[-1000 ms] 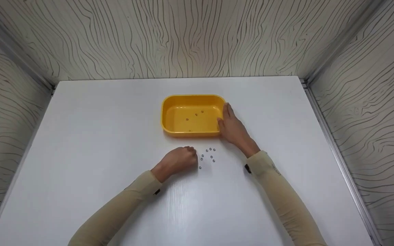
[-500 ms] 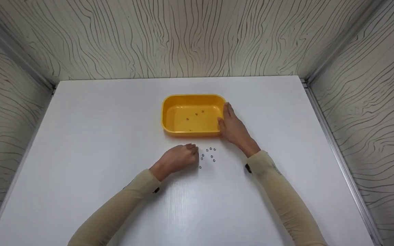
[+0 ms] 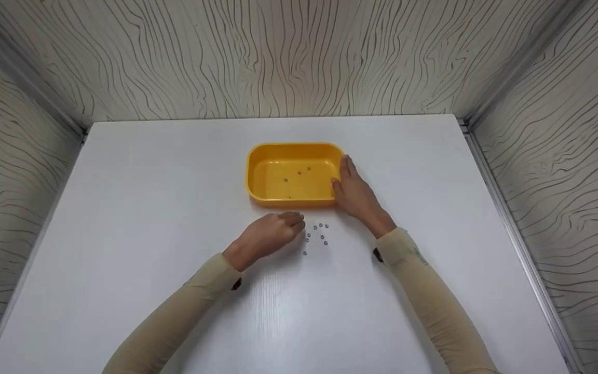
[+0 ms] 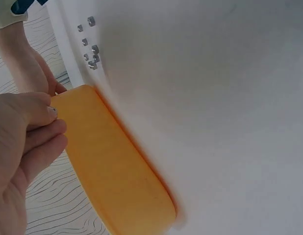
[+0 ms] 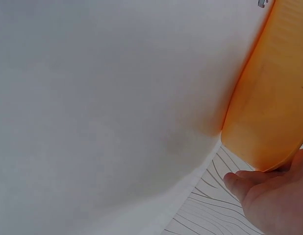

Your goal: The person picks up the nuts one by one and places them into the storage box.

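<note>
A yellow plastic tray (image 3: 294, 203) stands on the white table with several small metal nuts (image 3: 299, 173) on its floor. Just in front of it, more loose nuts (image 3: 322, 237) lie scattered on the tabletop. My left hand (image 3: 272, 232) is raised left of these, close to the tray's front wall. A tiny shiny nut (image 4: 53, 111) shows at its pinched thumb and fingertips in the left wrist view, mostly covered by them. My right hand (image 3: 357, 196) grips the tray's right end, thumb over the rim and fingers along the outside wall.
The white table (image 3: 148, 208) is bounded by a wood-grain patterned panel (image 3: 278, 57) behind and similar panels on both sides. Metal rails (image 3: 512, 228) run along the side edges.
My left hand has lifted off beside the loose nuts and moved slightly forward toward the tray, fingertips pinched. The right hand keeps its hold on the tray.
</note>
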The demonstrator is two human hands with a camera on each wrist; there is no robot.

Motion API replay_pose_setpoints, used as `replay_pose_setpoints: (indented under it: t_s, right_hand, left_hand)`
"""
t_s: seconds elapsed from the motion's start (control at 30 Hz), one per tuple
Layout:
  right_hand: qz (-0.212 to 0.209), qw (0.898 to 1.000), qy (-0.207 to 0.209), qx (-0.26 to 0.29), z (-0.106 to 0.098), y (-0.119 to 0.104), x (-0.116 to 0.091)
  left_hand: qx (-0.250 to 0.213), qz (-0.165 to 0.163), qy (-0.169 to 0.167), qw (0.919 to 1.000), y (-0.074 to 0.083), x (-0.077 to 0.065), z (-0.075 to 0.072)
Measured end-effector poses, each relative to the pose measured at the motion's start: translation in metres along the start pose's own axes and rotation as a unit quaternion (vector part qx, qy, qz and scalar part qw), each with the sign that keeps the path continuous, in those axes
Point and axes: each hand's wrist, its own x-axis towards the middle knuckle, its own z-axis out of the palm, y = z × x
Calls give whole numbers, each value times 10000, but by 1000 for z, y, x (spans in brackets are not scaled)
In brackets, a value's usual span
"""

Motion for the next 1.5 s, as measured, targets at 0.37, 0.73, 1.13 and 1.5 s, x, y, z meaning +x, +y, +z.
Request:
replay_pose_setpoints:
  t_s: [0.37,0.73,1.13,1.5]
  right_hand:
    - [59,10000,18,57,0,2,-2]
    - [-8,10000,32,56,2,3,-4]
    - [-2,10000,-21,74,1,3,-1]
    - [-61,9999,18,132,0,1,-1]
  left_hand:
    - [-2320,-796,436,9685,-11,11,-10]
    - [-3400,-1818,731,9198,-19,17,-9]
    - [-4311,-3026,875,8456,-30,25,-16]
    - [-4778,-4145,974,7684,-44,31,-15]
